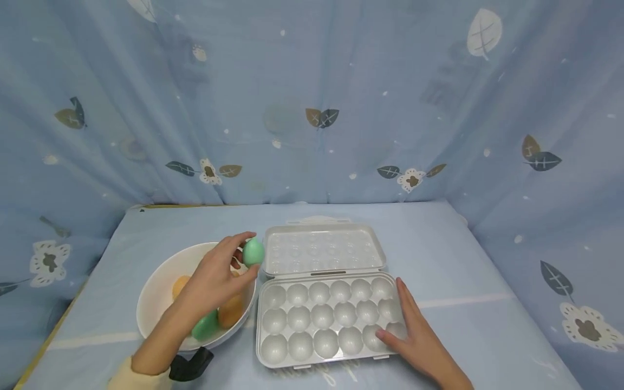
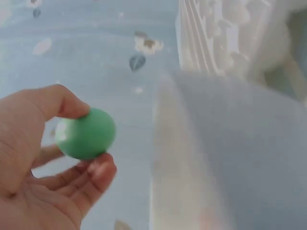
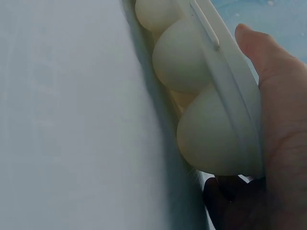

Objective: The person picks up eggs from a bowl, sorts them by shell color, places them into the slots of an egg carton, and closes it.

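Observation:
My left hand (image 1: 212, 284) pinches a green egg (image 1: 253, 252) between thumb and fingertips, above the right rim of a white bowl (image 1: 155, 295). Inside the bowl lie a green egg (image 1: 206, 326) and orange ones (image 1: 231, 311), partly covered by the forearm. A white plastic egg box (image 1: 260, 327) stands right of the bowl, its lid (image 1: 324, 260) folded back and rows of round cups showing. At the box's near right corner, my right hand (image 1: 419, 336) holds the edge, thumb over the rim. In the right wrist view, its other fingers are partly hidden beneath the cups.
A pale blue cloth covers the table (image 1: 453, 249). Patterned blue curtains (image 1: 312, 151) hang behind and on both sides. A black strap (image 1: 190, 365) sits at the left wrist, close to the bowl's near side.

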{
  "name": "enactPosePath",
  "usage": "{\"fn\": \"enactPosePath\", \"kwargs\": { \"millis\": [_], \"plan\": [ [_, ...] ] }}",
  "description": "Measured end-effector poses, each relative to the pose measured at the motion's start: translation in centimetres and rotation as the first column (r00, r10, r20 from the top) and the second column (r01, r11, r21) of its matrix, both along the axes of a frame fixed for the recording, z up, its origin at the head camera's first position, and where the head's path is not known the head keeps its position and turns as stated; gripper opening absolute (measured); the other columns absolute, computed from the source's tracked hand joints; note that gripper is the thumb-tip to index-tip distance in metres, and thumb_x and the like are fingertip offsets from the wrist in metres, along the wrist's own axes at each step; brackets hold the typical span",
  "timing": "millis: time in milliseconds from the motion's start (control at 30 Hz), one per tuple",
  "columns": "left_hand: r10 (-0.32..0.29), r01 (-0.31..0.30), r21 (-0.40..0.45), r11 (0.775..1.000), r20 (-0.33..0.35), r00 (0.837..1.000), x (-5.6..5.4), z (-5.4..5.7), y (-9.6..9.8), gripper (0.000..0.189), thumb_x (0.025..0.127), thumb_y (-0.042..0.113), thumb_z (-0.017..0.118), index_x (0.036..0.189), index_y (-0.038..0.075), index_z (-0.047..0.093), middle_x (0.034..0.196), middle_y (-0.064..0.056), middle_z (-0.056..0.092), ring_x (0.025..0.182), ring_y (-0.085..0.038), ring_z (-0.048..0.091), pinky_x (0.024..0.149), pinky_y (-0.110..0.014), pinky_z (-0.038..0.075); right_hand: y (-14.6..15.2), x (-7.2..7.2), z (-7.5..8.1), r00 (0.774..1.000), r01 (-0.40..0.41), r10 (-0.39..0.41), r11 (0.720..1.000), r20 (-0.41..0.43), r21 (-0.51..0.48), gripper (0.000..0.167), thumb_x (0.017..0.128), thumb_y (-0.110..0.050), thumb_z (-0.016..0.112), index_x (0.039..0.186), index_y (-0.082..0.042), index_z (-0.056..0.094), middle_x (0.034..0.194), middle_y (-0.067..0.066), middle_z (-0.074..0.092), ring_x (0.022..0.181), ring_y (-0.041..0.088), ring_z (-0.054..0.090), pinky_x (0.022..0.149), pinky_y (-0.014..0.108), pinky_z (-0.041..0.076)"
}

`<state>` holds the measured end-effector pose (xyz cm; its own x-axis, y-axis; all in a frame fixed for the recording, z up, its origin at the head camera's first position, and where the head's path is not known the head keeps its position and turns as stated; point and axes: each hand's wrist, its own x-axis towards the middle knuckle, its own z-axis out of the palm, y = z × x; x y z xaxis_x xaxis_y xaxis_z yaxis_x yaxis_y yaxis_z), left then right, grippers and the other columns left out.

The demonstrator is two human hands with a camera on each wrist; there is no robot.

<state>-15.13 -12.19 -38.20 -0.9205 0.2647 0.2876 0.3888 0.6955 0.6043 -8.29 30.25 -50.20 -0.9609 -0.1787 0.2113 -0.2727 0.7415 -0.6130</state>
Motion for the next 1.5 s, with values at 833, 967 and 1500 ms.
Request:
{"fn": "enactPosePath", "kwargs": {
  "millis": [833, 967, 1500],
  "plan": [
    [-0.518, 0.519, -0.013, 0.855, 0.057, 0.854, -4.4, 0.8, 17.0, 0.042, 0.084, 0.012, 0.079, 0.118, 0.009, 0.055, 0.101, -0.001, 0.063, 0.082, -0.015, 0.059, 0.071, -0.023, 0.049, 0.8, 0.0, 0.1, 0.996, -0.026, 0.029, 0.999, 0.084, -0.044, 0.128, 0.074, -0.046, 0.091, 0.166, -0.009, 0.009, 0.169, 0.017, 0.023, 0.149, 0.038, 0.034, 0.116, 0.046, 0.036],
    [-0.532, 0.539, -0.068, 0.839, 0.099, 0.841, -4.6, -0.6, 19.6, 0.041, 0.084, 0.015, 0.082, 0.115, 0.01, 0.056, 0.1, 0.001, 0.064, 0.082, -0.009, 0.057, 0.073, -0.02, 0.048, 0.8, -0.1, 0.1, 0.994, -0.035, 0.042, 0.997, 0.104, -0.064, 0.129, 0.075, -0.046, 0.09, 0.166, -0.011, 0.007, 0.17, 0.015, 0.021, 0.149, 0.038, 0.033, 0.112, 0.064, 0.037],
    [-0.515, 0.523, -0.331, 0.785, 0.12, 0.849, -4.7, -4.5, 24.7, 0.04, 0.085, 0.019, 0.084, 0.115, 0.013, 0.059, 0.101, 0.002, 0.067, 0.086, -0.008, 0.06, 0.076, -0.019, 0.049, 0.8, 0.0, -0.1, 0.996, -0.03, 0.036, 0.997, 0.083, -0.074, 0.126, 0.075, -0.05, 0.089, 0.167, -0.015, 0.01, 0.17, 0.008, 0.024, 0.149, 0.035, 0.035, 0.112, 0.063, 0.038]
  ]
}}
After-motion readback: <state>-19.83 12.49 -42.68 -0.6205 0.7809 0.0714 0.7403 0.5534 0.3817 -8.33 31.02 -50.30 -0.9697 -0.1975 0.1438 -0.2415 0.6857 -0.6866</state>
